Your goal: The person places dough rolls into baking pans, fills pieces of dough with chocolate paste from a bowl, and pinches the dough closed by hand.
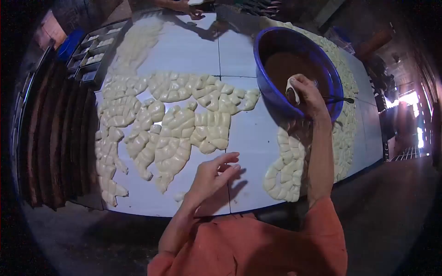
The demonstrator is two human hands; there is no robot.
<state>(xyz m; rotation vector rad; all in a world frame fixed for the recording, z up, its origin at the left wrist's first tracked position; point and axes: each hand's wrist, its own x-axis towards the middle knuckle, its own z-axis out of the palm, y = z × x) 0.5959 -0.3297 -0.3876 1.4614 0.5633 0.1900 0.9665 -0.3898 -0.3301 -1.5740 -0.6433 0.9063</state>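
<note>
My right hand (309,94) is closed on a flattened piece of pale dough (293,91), held over the near side of a blue basin (267,85). Inside the basin lies a brown filling (287,66); how soft it is I cannot tell. A thin dark handle (343,99) rests across the basin's right rim. My left hand (212,177) hovers above the white table (251,138) with its fingers apart and nothing in it. Just beyond it spread many pale dough pieces (175,124), packed side by side in patches.
More dough pieces (285,170) lie below and right of the basin. Dark trays (57,138) stand stacked on edge at the left. Behind them sits a sectioned metal tray (94,50) holding pale pieces. Another person's hand (189,8) shows at the far edge.
</note>
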